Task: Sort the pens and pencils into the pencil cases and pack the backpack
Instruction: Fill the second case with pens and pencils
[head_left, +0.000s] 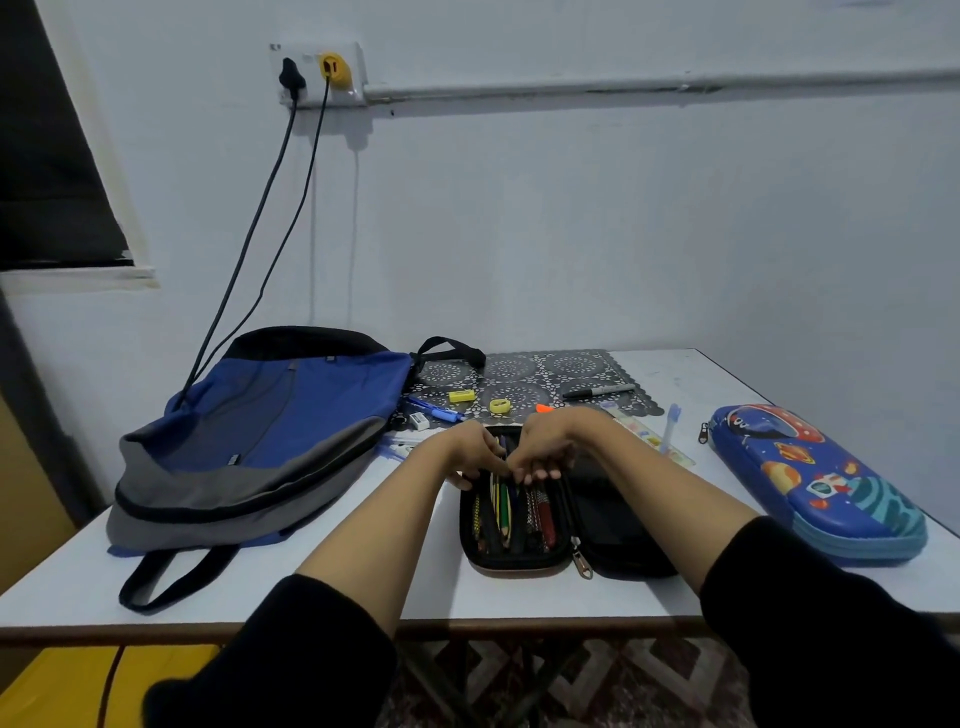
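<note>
An open black pencil case (613, 525) lies in the middle of the table, its left half filled with several pens and pencils (511, 512). My left hand (467, 452) and my right hand (545, 447) meet over the far end of that half, fingers curled down onto the pens and pencils. What each finger holds is hidden. A closed blue space-print pencil case (815, 483) lies at the right. A blue and grey backpack (260, 436) lies flat at the left.
On a black patterned mat (545, 369) behind the case lie a black marker (597, 391), a blue pen (434, 410), a yellow eraser (461, 396), a yellow sharpener (500, 406) and a white eraser (418, 421). A ruler (649, 439) and a light-blue pen (671, 421) lie right of my hands. Two cables hang from the wall socket (317, 73).
</note>
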